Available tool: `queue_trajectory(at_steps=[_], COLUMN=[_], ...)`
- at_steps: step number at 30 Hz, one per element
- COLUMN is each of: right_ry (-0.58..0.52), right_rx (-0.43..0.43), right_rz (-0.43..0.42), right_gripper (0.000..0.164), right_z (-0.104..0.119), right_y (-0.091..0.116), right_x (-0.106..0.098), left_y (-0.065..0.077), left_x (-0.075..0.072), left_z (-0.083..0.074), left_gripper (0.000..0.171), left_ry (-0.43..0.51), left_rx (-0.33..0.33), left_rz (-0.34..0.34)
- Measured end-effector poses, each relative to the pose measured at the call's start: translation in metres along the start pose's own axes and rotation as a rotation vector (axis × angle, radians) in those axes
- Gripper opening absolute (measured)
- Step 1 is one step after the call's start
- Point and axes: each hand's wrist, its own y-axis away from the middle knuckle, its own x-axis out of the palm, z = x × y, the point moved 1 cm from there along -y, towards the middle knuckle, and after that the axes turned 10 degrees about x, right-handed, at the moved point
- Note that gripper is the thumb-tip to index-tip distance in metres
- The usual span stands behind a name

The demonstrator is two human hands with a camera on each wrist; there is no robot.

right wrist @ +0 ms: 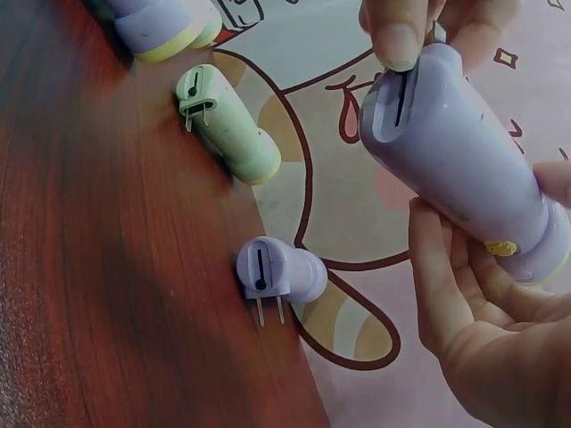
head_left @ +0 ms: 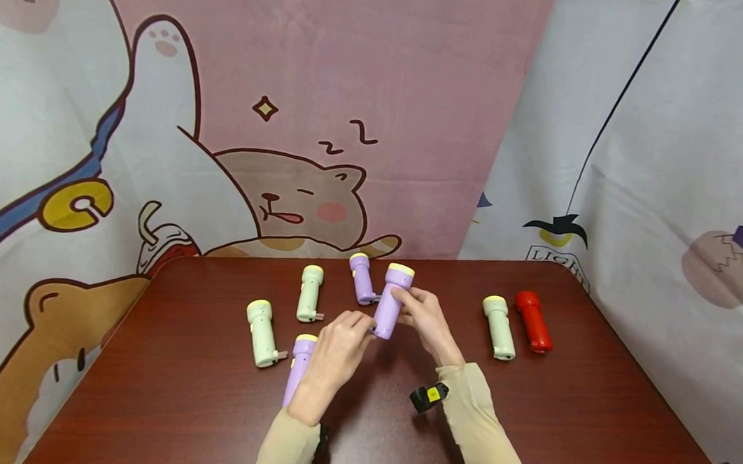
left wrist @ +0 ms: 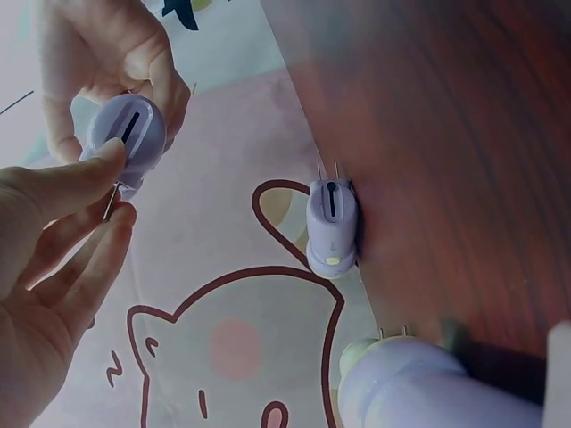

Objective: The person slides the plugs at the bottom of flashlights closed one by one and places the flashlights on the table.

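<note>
Above the middle of the table, a purple flashlight [head_left: 387,315] with a yellow rim is held up in both hands, tilted, its head pointing away. The right hand [head_left: 428,325] grips its body just below the head. At the tail end the left hand [head_left: 337,349] pinches; in the left wrist view the thumb lies on the dark slider slot [left wrist: 132,127] and a metal prong [left wrist: 111,201] shows by the fingers. From the right wrist side, a small yellow button [right wrist: 500,248] is visible on the body of the held flashlight.
Behind the hands stands another purple flashlight [head_left: 362,280], prongs out. To the left are two pale green flashlights [head_left: 308,295] with prongs out and a purple one [head_left: 298,368] partly behind the left arm. A green [head_left: 500,330] and a red flashlight [head_left: 535,323] lie at the right.
</note>
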Motion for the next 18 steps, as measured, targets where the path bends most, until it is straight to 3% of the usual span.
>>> queue_trajectory(at_steps=[18], right_ry=[0.014], right_rx=[-0.019], right_rz=[0.01], right_gripper=[0.044], right_z=[0.0005], right_y=[0.0004], right_x=[-0.0021], left_y=[-0.0018], left_x=[0.0001], left_z=[-0.0015], left_gripper=[0.021], left_ry=[0.0], left_rx=[0.037], left_rz=[-0.042])
